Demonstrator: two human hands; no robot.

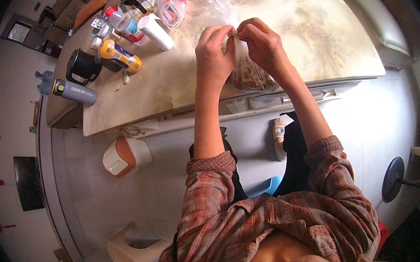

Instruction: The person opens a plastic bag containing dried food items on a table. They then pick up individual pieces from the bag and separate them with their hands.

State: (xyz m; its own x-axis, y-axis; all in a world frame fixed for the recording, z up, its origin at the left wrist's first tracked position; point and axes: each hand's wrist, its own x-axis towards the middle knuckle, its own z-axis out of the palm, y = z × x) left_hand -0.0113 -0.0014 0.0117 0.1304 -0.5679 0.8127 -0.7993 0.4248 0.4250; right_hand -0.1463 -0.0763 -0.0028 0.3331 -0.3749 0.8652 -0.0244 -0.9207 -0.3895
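Both hands meet over the marbled table, with their fingertips close together on the gathered neck of a clear plastic bag. My left hand pinches the neck from the left, and my right hand pinches it from the right. The bag's lower part, with brown contents, rests at the table's near edge between my forearms. What the contents are cannot be told. More thin clear plastic spreads on the tabletop beyond my fingers.
At the table's left stand a paper towel roll, a red-capped bottle, an orange juice bottle, a black jug and a grey flask. An open drawer lies under the near edge. A white-and-brown bin stands on the floor.
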